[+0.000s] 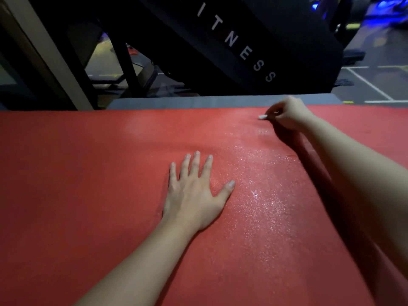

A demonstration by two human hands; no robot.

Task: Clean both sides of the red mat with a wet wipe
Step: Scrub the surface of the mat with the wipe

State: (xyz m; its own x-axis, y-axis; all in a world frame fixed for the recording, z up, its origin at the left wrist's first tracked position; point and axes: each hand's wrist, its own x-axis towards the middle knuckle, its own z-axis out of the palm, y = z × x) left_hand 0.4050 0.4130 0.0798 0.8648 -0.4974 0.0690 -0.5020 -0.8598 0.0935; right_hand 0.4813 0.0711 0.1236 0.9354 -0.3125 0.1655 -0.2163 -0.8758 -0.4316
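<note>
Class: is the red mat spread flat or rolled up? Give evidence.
Spread flat: the red mat lies unfolded across the view, left hand flat on it, right hand pinching the wet wipe near its far edge.

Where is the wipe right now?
In the head view, the wipe is pinched in the right hand, far right on the red mat, near its far edge.

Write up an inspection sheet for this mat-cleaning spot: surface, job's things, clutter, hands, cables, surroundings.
Surface: red mat lies flat, wet sheen down its right part.
Job's things: wet wipe, small white wad, at the mat's far edge.
Clutter: nothing seen.
Hands: left hand flat on the mat, fingers spread; right hand pinches the wipe.
Cables: nothing seen.
Surroundings: grey strip beyond; black gym equipment; floor with white lines.
</note>
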